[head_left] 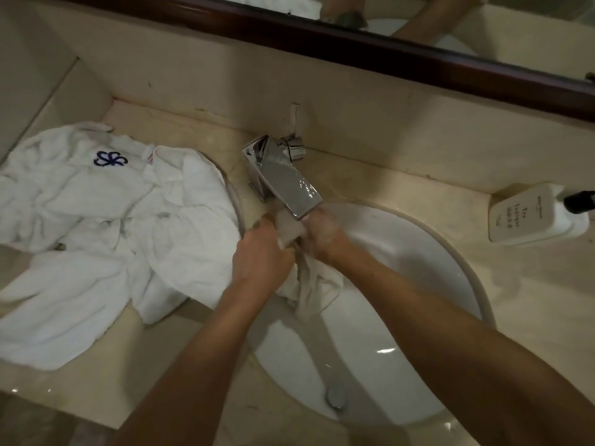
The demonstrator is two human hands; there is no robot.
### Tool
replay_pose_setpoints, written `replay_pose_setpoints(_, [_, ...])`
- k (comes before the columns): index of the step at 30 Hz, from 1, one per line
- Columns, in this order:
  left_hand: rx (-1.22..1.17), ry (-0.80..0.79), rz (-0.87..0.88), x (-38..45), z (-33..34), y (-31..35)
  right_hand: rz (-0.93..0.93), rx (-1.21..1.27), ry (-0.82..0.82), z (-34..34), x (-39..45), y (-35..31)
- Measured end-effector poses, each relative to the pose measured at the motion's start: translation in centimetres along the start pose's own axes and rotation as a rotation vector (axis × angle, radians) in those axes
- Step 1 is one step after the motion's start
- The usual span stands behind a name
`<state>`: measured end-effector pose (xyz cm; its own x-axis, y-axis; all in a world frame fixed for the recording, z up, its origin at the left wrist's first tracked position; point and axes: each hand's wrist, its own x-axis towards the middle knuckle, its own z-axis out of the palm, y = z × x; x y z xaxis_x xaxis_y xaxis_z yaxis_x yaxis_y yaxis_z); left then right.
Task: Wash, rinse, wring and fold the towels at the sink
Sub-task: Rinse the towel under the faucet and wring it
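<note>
We record both forearms reaching forward and down over the white oval ceramic sink [444, 284], meeting just under the spout of the square chrome tap [283, 181].

Left hand [260, 252]: back turned up, fingers curled round the upper bunch of a small wet off-white towel [312, 284].

Right hand [325, 236]: close against the left, blurred and wet; its fingers appear closed on the same towel, though we cannot make out each one.

Small towel: gathered between our two hands beneath the spout, its loose end hanging into the basin.

Large white crumpled towels [96, 236], one bearing a dark blue embroidered emblem: spread on the beige stone worktop [531, 300] at the left, one edge lapping the sink rim.

Chrome drain plug [335, 397]: at the near end of the basin.

White squarish pump bottle with a black top [531, 214]: on the worktop at the right, well apart from our hands.

Dark wooden mirror frame [354, 43]: above the splashback.
</note>
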<state>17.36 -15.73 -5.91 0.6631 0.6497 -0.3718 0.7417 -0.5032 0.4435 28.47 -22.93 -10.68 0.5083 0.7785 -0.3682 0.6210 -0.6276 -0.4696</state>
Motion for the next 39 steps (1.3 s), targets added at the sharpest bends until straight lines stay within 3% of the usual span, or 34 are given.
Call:
replay_pose_setpoints(3, [0.023, -0.003, 0.115, -0.1, 0.6, -0.2, -0.074, -0.052, 0.030, -0.7, -0.9, 0.8])
replay_pose_setpoints(6, [0.105, 0.008, 0.218, -0.2, 1.7, 0.2, -0.001, -0.118, 0.055, -0.5, -1.6, 2.3])
replay_pose_setpoints(10, [0.164, 0.035, 0.218, -0.4, 2.1, 1.5, 0.043, -0.147, 0.125, -0.6, -1.3, 2.2])
replay_pose_setpoints(12, [0.058, 0.067, 0.203, -0.5, 1.9, 1.9, 0.079, 0.125, 0.217, -0.1, -1.5, 1.5])
replay_pose_setpoints(13, [-0.006, 0.085, 0.193, -0.8, 1.7, 1.9, 0.076, 0.275, 0.340, 0.7, -1.9, 1.5])
replay_pose_setpoints(15, [-0.102, 0.100, 0.184, -1.8, 1.8, 1.7, 0.153, 0.382, 0.509, 3.4, -3.0, 2.7])
replay_pose_setpoints(20, [-0.171, 0.036, 0.087, -4.1, 4.3, -0.6, 0.339, 0.551, 0.244, 9.2, -3.4, 5.6])
replay_pose_setpoints(22, [-0.289, 0.047, -0.040, -4.0, 4.8, -1.6, 0.342, 0.788, 0.320, 8.5, -2.9, 4.6])
replay_pose_setpoints(25, [-0.384, 0.009, -0.173, -3.7, 4.9, -2.7, 0.249, 0.922, 0.450, 7.1, -4.2, 3.4])
replay_pose_setpoints(28, [-0.446, 0.033, -0.150, -3.2, 5.1, -3.5, 0.180, 0.609, 0.491, 10.5, -7.4, 3.7])
replay_pose_setpoints(30, [-0.402, 0.040, -0.103, -3.4, 5.6, -3.7, 0.116, 0.277, 0.377, 14.9, -8.8, 3.7])
replay_pose_setpoints(33, [-0.372, 0.022, -0.022, -3.8, 7.0, -4.1, 0.192, 0.250, 0.275, 18.4, -7.7, 1.6])
replay_pose_setpoints(37, [-0.357, 0.107, 0.016, -2.5, 8.4, -4.6, 0.184, 0.122, 0.547, 17.6, -2.4, 2.3])
replay_pose_setpoints(39, [-0.315, 0.106, 0.067, -2.0, 8.6, -4.7, 0.194, 0.055, 0.608, 16.6, 0.2, 4.0])
